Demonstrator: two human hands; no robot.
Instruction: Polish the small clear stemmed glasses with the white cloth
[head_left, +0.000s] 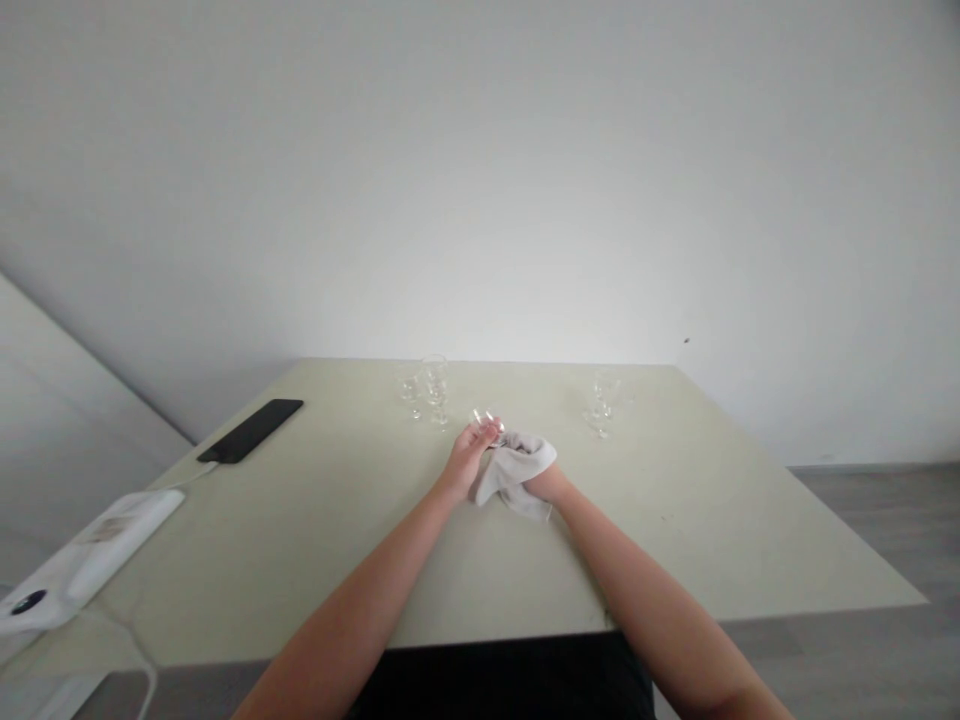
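Note:
My left hand (472,445) is closed around a small clear glass (481,415), whose upper part shows above the fingers. A pale grey cloth (525,460) drapes over my right hand (547,482), hiding its fingers and bunching up against the glass. Both hands meet over the middle of the table (337,560). Beyond them to the left stand clear stemmed glasses (434,385), close together. More clear stemmed glasses (602,400) stand to the right, faint against the pale tabletop.
A black phone (251,431) lies at the table's left side, with a white cable (187,480) at its near end. Nearer on the left edge is a white device (90,555) with a dark round spot. A pale wall (525,180) rises behind the table.

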